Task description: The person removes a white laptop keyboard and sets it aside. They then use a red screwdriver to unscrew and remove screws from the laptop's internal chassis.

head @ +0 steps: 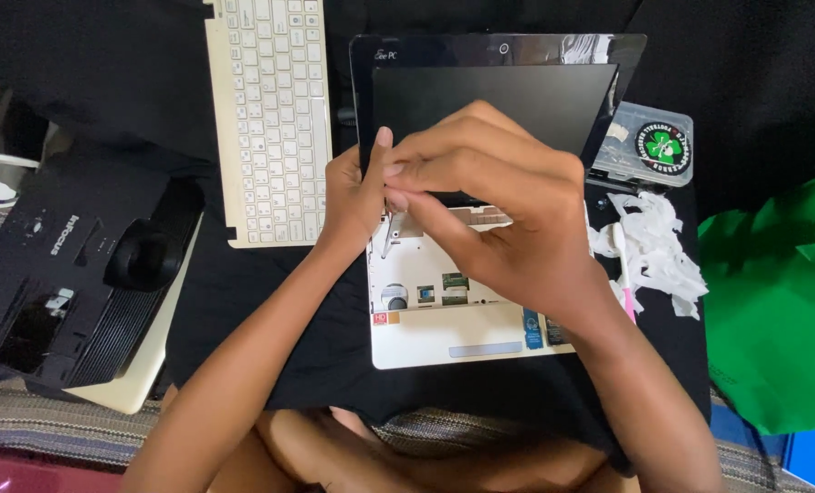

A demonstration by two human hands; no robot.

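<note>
A small white laptop lies open on a black cloth, its keyboard taken out so the inner deck shows. Its black screen stands behind my hands. My left hand rests at the deck's upper left corner, thumb up against the screen bezel. My right hand overlaps it from the right, fingers curled and pinched together over the same spot. A thin metal tool shaft pokes down from under the fingers; which hand holds it is hidden.
The detached white keyboard lies to the left. A black projector sits at far left. Right of the laptop are a clear plastic box, crumpled white tissue, a pink-handled brush and green fabric.
</note>
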